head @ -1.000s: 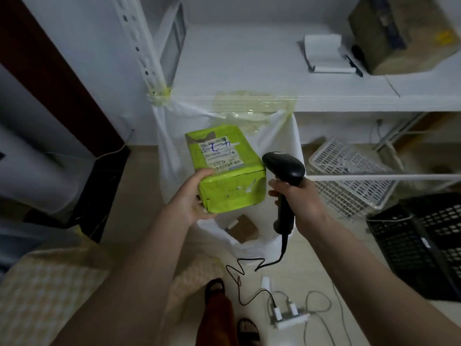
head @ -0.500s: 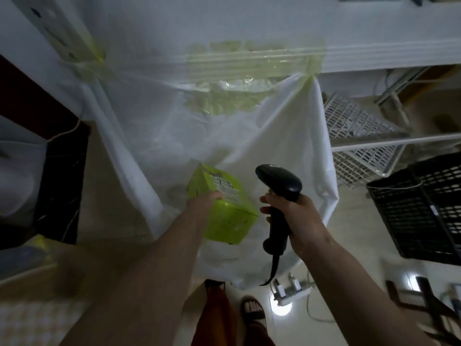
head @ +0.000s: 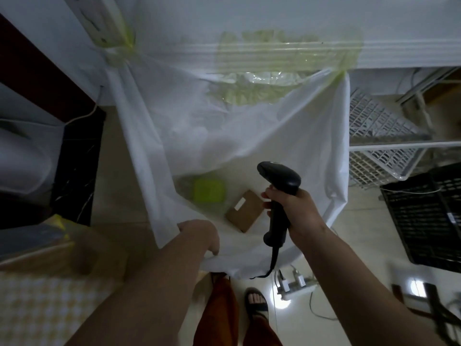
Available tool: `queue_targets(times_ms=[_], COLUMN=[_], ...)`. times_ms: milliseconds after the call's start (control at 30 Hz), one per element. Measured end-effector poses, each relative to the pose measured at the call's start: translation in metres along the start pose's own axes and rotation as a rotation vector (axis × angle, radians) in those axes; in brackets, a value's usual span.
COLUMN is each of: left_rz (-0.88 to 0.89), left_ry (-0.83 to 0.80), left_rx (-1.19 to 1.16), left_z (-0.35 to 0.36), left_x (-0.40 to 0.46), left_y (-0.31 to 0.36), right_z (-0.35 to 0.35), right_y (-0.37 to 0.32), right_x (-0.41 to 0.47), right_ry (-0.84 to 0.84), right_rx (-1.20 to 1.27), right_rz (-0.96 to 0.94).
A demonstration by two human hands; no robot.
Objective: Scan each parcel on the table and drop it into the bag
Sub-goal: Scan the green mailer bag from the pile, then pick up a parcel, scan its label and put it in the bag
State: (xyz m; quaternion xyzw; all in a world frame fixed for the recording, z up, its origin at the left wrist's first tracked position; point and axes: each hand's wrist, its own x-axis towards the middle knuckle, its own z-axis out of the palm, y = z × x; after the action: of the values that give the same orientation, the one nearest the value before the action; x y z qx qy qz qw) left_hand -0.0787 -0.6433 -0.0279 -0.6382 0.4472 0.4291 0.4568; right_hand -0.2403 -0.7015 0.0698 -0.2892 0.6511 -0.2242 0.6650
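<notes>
A white bag (head: 249,136) hangs open from a white shelf edge (head: 399,53), fixed with yellow-green tape. Inside it lie a lime-green parcel (head: 208,193) and, to its right, a brown cardboard parcel (head: 245,213) with a small white label. My left hand (head: 199,236) hovers at the bag's near rim with its back to the camera, holding nothing; its fingertips are partly hidden. My right hand (head: 296,211) grips a black barcode scanner (head: 279,181) by the handle above the bag's right side, and the scanner's cable hangs down.
A white wire basket (head: 374,136) and a black crate (head: 429,216) stand to the right. A power strip (head: 294,285) with cables lies on the floor by my sandalled foot (head: 257,300). A checked cloth (head: 37,308) covers the surface at lower left.
My left hand has let go of the green parcel, which now lies at the bottom of the bag, and has drawn back to the near rim. The view has tilted further down.
</notes>
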Motion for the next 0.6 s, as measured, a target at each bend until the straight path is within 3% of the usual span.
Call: queue_targets(times_ms=[267, 467, 600], left_rz=[0.038, 0.086, 0.057], left_ry=[0.054, 0.571, 0.768], left_rx=[-0.136, -0.357, -0.454], left_z=[0.012, 0.021, 0.05], left_x=[-0.012, -0.062, -0.11], left_y=[-0.011, -0.028, -0.043], right_z=[0.013, 0.029, 0.044], right_y=[0.001, 0.0, 0.007], right_x=[-0.014, -0.045, -0.083], right_ry=[-0.068, -0.179, -0.325], right_rx=[-0.052, -0.182, -0.283], right_rz=[-0.012, -0.079, -0.14])
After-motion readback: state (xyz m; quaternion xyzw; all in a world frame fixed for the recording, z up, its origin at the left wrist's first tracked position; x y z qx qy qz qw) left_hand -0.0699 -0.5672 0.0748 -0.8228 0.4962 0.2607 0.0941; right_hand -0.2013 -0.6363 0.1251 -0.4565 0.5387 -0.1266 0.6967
